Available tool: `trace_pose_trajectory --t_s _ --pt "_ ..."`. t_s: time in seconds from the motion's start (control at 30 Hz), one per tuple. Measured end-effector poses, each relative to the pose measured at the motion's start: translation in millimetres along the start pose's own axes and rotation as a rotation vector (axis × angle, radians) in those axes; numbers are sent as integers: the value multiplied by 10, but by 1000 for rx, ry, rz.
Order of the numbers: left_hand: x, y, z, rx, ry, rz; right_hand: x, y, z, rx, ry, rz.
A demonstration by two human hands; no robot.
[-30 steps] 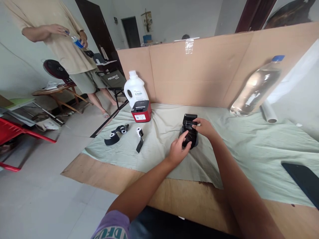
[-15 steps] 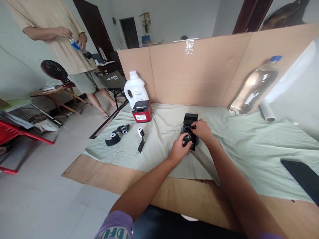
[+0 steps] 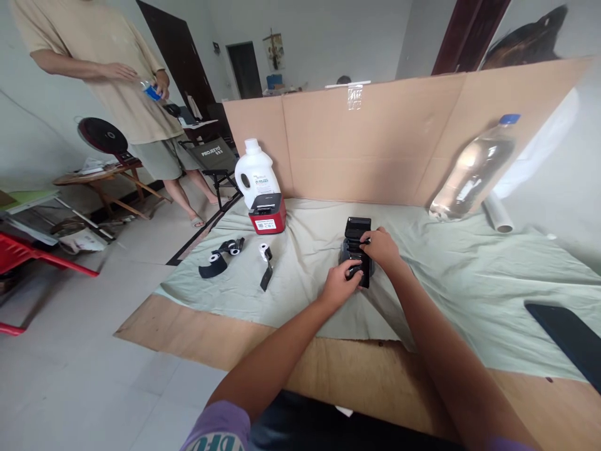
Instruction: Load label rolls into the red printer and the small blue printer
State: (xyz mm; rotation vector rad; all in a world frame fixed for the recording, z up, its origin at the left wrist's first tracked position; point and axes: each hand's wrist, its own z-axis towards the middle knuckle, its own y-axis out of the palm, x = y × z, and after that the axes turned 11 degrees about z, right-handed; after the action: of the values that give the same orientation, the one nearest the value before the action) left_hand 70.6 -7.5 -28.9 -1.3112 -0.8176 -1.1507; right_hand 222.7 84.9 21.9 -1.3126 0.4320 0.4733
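In front of me on the cloth stands a small black device (image 3: 357, 229) with its lid flipped up at the far side; it looks like a portable printer. From the near left, my left hand (image 3: 340, 284) closes its thumb and fingers round a dark, roundish, roll-like piece (image 3: 353, 270) at the device's body. My right hand (image 3: 382, 248) grips the device near its hinge, fingertips over the middle; those fingers hide part of the inside. Farther left lie several black strips (image 3: 213, 268) with white-cored rolls, and one separate black strip roll (image 3: 265, 275).
A red and black box-shaped machine (image 3: 267, 214) stands before a white jug (image 3: 257, 173). A cardboard panel (image 3: 357, 150) closes the back. At right are a large clear bottle (image 3: 474, 169), a white tube (image 3: 498, 214) and a dark phone-like slab (image 3: 566, 335). Another person (image 3: 103, 81) stands at left.
My left fingers have shifted and turned the dark piece, so its round face shows less. My right hand stays on the device. The standing person's hands moved slightly with their bottle.
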Motion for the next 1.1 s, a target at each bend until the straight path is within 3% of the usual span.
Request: trace_pose_trajectory --t_s 0.1,0.33,0.53,0.63,0.73,0.97,1.1 --pt "3 -9 -11 -68 8 -5 -4 14 35 178 -135 117" --pt "70 -51 -21 -174 -91 -55 96 -5 180 132 -312 282" --pt "37 -44 -9 -181 -110 -46 174 -216 167 -199 -382 284" --pt "37 -41 -6 -185 -80 -40 173 -249 131 -241 -453 235" --pt "60 -53 -9 -190 -66 -39 170 -210 110 -194 -314 254" --pt "101 -51 -34 -194 -58 -18 198 -132 89 -340 310 567" --pt "94 -91 -41 -121 14 12 228 -74 31 -287 383 647"
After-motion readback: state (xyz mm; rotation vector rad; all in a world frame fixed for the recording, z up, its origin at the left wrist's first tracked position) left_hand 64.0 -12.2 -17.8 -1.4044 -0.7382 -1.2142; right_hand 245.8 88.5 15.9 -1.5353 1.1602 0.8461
